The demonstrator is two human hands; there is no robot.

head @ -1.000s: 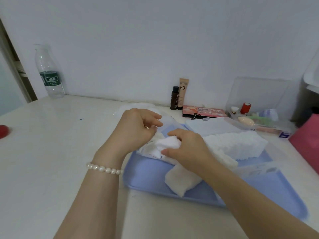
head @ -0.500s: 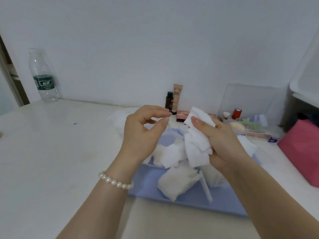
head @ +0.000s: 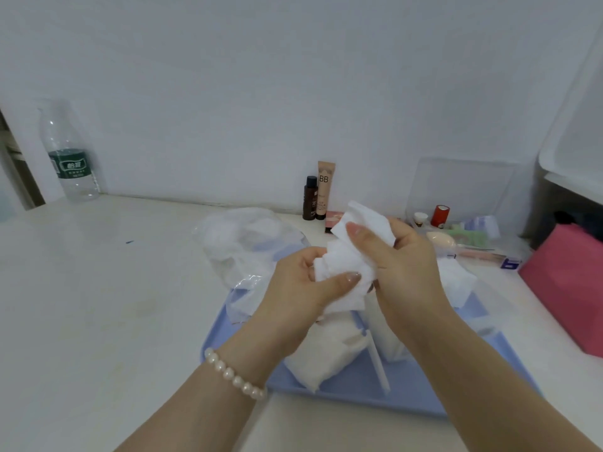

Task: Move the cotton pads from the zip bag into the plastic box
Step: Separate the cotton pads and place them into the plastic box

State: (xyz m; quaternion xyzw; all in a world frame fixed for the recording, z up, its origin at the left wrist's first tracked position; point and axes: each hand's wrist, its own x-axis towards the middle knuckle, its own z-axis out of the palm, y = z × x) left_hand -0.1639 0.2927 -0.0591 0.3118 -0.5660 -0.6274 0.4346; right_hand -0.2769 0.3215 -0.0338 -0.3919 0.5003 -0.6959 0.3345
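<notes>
1. The left hand and right hand both pinch one bunch of cotton pads, held above the blue tray.
2. The pads look light, soft and loose; gripping the bunch's middle should stop sheets slipping.
3. The zip bag lies behind the tray on the desk; the plastic box I cannot make out clearly.

A pale counter runs back to the wall. A blue tray lies flat on it. Behind the tray, at the wall, stand a dark bottle and a BB tube, touching each other. Far left of the tray stands a clear water bottle. Right of the tray sits a pink bag.
</notes>
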